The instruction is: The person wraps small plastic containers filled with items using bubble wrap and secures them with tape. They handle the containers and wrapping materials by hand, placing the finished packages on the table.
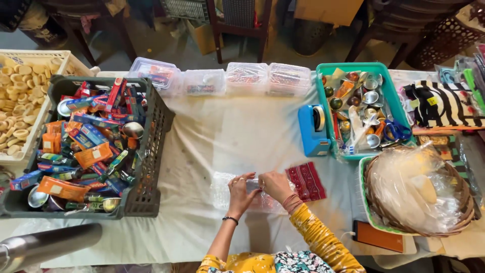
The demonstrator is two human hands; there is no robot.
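Observation:
My left hand (240, 193) and my right hand (275, 185) meet at the middle of the table's near side. Both pinch a clear plastic packet (221, 190) that lies on the white plastic-covered table (227, 136). What the packet holds I cannot make out. A folded red patterned cloth (306, 181) lies just right of my right hand, touching the packet's edge. My left wrist wears a dark band; my right arm has a yellow patterned sleeve and red threads at the wrist.
A dark grey crate (151, 167) of small boxes, tubes and steel bowls stands at left, beside a white basket (43, 56) of round tan pieces. Clear lidded boxes (245, 78) line the back. A blue tape dispenser (313, 130), teal tray (323, 108) and wicker basket (457, 222) stand right.

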